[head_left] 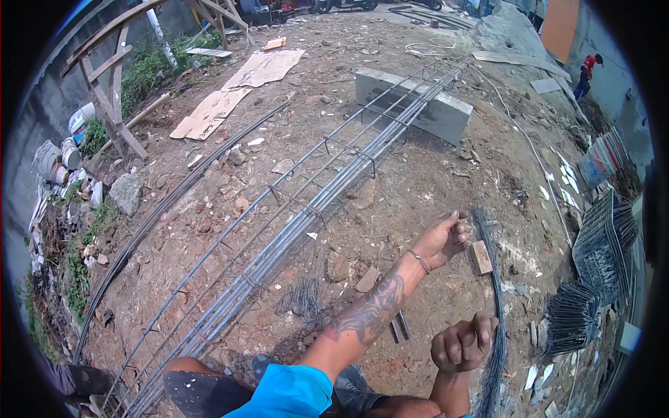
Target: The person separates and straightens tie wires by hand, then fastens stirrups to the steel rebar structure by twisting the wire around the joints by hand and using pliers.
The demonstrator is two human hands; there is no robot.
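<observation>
My left hand (442, 241) reaches across to the right, its fingers curled, beside a long bundle of thin tie wire (496, 299) on the dirt. Whether a thin wire lies in those fingers is too fine to make out. Nearer to me, my right hand (462, 343) is closed with thumb and forefinger pressed together, next to the same bundle. Anything it pinches is hidden. A brick (480, 258) lies against the wire, just below my left hand. Left of my arms runs a long rebar cage (306, 209) with square stirrups, its far part resting on a grey concrete block (446, 115).
Loose long rods (174, 191) curve along the left. A coil of thin wire (301, 296) lies near my left forearm. Stacked bent stirrups (573, 317) and dark mesh-like stacks (601, 251) stand at right. Flattened cardboard (212, 113) lies far left. Another person (587, 75) stands far right.
</observation>
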